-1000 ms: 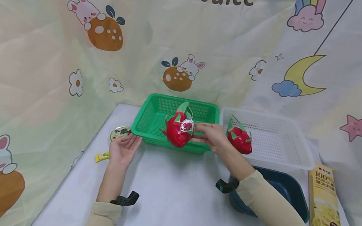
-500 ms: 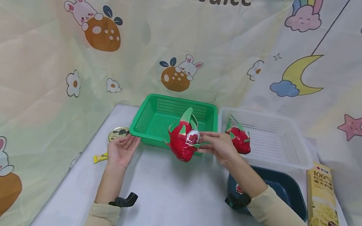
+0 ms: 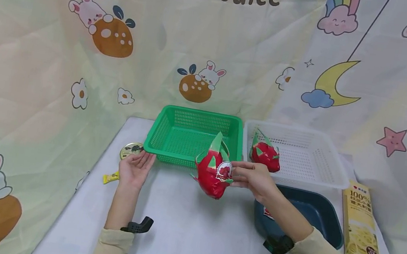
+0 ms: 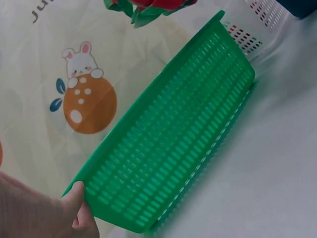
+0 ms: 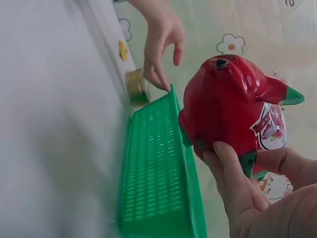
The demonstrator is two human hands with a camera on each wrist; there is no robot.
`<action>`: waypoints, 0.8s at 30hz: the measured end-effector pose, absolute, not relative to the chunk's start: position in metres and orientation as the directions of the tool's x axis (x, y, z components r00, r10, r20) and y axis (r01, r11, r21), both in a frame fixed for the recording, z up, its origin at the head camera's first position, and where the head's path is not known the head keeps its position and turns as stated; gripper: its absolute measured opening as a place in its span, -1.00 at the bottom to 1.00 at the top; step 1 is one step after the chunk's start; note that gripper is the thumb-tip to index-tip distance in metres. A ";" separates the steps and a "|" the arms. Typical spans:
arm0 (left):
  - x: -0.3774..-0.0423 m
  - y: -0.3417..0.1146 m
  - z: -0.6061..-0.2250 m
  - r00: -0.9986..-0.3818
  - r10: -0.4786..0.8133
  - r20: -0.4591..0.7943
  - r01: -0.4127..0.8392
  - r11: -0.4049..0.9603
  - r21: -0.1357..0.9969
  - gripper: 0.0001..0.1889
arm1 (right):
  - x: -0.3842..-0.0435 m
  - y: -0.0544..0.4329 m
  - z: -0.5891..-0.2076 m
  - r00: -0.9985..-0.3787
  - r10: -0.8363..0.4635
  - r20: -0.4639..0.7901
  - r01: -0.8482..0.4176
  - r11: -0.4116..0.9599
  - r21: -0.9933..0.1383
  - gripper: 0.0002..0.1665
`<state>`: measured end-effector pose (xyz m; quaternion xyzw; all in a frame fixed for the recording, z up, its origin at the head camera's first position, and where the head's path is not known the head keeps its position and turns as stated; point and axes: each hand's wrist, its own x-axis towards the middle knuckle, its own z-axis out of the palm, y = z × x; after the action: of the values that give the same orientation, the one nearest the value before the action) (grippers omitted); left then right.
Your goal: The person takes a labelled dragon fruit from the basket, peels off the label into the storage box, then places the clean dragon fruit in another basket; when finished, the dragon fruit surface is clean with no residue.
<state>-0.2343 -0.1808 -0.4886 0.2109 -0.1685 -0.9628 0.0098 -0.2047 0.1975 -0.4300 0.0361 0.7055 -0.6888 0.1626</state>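
The step in hand seems to be carrying: the right hand [image 3: 253, 177] holds up a dragon fruit [image 3: 211, 180], thumb on 1 side and fingers on the other, opened about as wide as the fruit's lower part. This held fruit is in the air above the surface [image 3: 180, 236], by the near side of the green basket [image 3: 174, 156], towards its right corner. In the head view its leafy top crosses the near rim; whether it is over the rim or just in front, I cannot tell.

The left hand [image 3: 135, 170] is palm up with fingers extended, their tips touching the green basket's near left corner, and it grasps nothing. The next move probably calls for a steady pinch on the slick skin and for keeping the leaves off the rim.

Counted: 2 dragon fruits, the other fruit [image 3: 265, 156] lying at the left end of the white basket [image 3: 312, 159]; 2 baskets, set along the surface's far edge; 1 dark blue basin [image 3: 317, 208] towards the right edge, with 1 red-and-white patch [image 3: 268, 214] partly hidden by the forearm; 1 yellow bag [image 3: 363, 236] along the right edge; 1 round tin [image 3: 131, 150] and 1 small yellow packet [image 3: 111, 178] near the left edge.
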 end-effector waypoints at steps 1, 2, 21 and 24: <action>-0.234 -0.181 -0.489 -0.911 -0.089 -0.403 -0.054 -0.942 0.330 -0.62 | -0.202 0.200 -0.432 -0.944 -0.169 -0.282 0.277 0.051 -0.960 -0.36; -0.234 -0.181 -0.489 -0.911 -0.087 -0.403 -0.056 -0.942 0.330 -0.62 | -0.200 0.202 -0.434 -0.945 -0.167 -0.283 0.278 0.053 -0.959 -0.37; -0.237 -0.185 -0.495 -0.917 -0.064 -0.393 -0.050 -0.961 0.273 -0.61 | -0.163 0.201 -0.478 -0.953 -0.135 -0.269 0.264 0.054 -0.963 -0.49; -0.237 -0.185 -0.496 -0.917 -0.057 -0.395 -0.055 -0.962 0.267 -0.62 | -0.159 0.200 -0.485 -0.952 -0.145 -0.270 0.264 0.055 -0.963 -0.50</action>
<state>-0.2374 -0.1853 -0.4963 0.2037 -0.1376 -0.9693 0.0003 -0.1589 0.2000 -0.4849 0.0419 0.7108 -0.6861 0.1492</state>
